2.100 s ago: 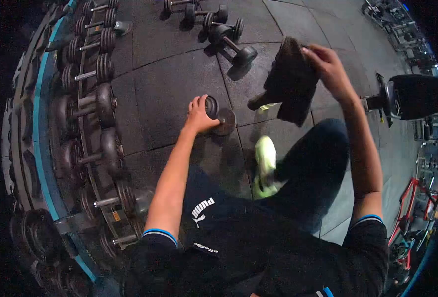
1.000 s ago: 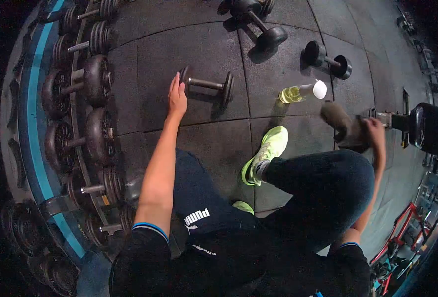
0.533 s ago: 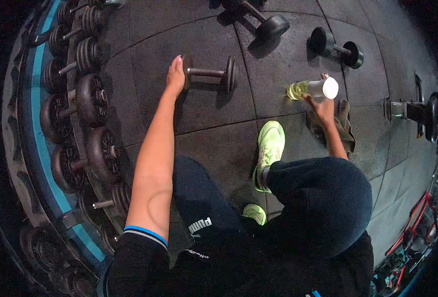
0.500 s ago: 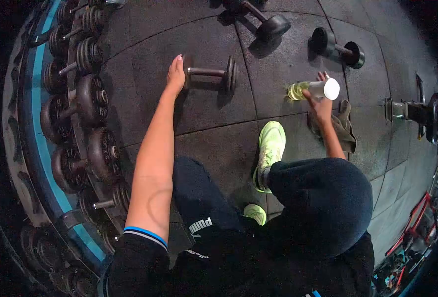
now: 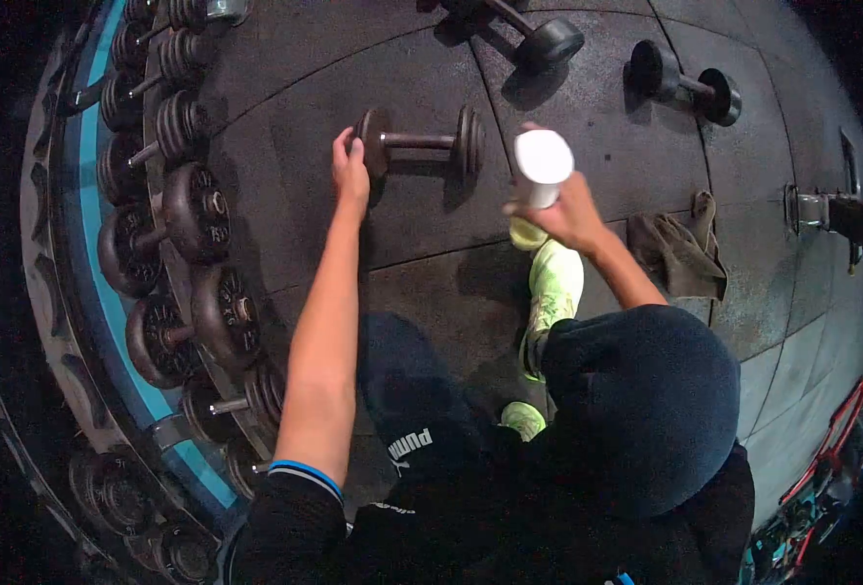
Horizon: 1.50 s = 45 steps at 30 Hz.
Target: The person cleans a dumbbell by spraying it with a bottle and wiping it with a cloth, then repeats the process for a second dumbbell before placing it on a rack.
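Observation:
My left hand [image 5: 350,177] is at the left end of a dumbbell [image 5: 420,141] lying on the floor. Its fingers are slightly apart and lie against the outer face of the plate, not around the handle. In my right hand [image 5: 573,213] is a bottle [image 5: 547,168] with a white top and a clear, yellow-green lower part. The fingers wrap round its middle, and it is held above the floor near my bright yellow-green shoe [image 5: 556,283]. My palm and fingers hide part of the bottle.
A rack of dumbbells [image 5: 197,213] runs along the left. Two more dumbbells lie ahead, one at the top [image 5: 539,39] and another [image 5: 685,83] at the upper right. A dark crumpled cloth [image 5: 680,253] lies right of my arm. Metal equipment [image 5: 822,210] stands at the far right.
My right hand has brought the bottle left and nearer to me, away from the cloth. My left hand has drawn back slightly along the dumbbell's end, its fingers more bent. The view has shifted a little.

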Tool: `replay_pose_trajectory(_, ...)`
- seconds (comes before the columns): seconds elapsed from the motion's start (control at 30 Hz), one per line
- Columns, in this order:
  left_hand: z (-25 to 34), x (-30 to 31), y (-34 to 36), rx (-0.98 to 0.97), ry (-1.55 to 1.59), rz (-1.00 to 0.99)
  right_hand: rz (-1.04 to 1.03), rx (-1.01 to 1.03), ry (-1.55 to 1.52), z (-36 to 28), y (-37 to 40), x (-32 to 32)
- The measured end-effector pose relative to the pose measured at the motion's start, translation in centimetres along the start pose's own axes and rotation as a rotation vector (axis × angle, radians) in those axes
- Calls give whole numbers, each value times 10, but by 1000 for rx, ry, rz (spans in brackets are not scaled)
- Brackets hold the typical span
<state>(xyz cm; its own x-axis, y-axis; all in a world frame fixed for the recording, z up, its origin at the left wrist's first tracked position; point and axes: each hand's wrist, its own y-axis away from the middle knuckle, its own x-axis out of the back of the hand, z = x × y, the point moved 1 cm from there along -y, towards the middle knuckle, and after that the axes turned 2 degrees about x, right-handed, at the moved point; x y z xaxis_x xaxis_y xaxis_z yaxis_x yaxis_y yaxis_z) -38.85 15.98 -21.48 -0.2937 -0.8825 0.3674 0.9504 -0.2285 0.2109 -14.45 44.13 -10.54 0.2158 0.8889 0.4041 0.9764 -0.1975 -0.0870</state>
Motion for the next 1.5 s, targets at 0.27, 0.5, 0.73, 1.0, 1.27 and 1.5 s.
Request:
replay_pose_trajectory(0.27,-33,46,109,27,-262,59,-146,-22,-268,-3,-4,-103)
replay_pose_trajectory(0.5,-36,95,255,139,-652,-129,-25,-154,-309,14,-27,-129)
replay_pose_trajectory(0.73,-33,86,264,181,-663,-79,-21,-155,-325,20,-41,-134)
replay_pose_trajectory(1.0,-38,88,262,242,-679,-74,-4,-245,-247,30,-43,-141)
replay_pose_trajectory(1.27,-39,88,261,226,-641,-77,34,-292,-243,28,-50,-130)
replay_pose_trajectory(1.5,-48,90,262,230,-648,-100,41,-267,-260,25,-46,-125)
